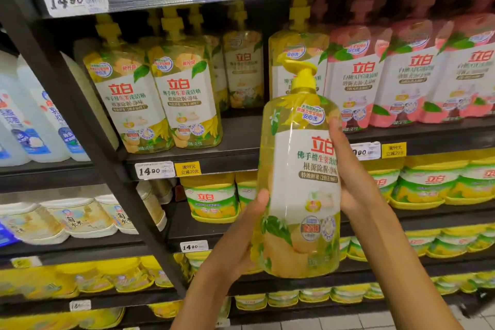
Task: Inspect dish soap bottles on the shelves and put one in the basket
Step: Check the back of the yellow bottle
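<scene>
Fingers of both hands wrap a clear yellow pump-top dish soap bottle (298, 177), held upright in front of the dark metal shelves (192, 153). On the left hand (235, 236) the thumb lies on the lower front and the fingers curl behind; the right hand (351, 177) grips the label's right edge, fingertips near the shoulder. Behind the bottle stand yellow spouted refill pouches (158, 94) and, to the right, pink spouted pouches (401, 72), packed tight against one another. White jugs with blue labels (29, 120) fill the left bay past a slanting black upright (88, 126). Squat yellow tubs with green-and-white labels (211, 198) crowd the lower shelves. White price tags (154, 170) line the shelf edges. Open room lies only on the near side, around the forearms, with pale floor tiles (348, 323) below.
</scene>
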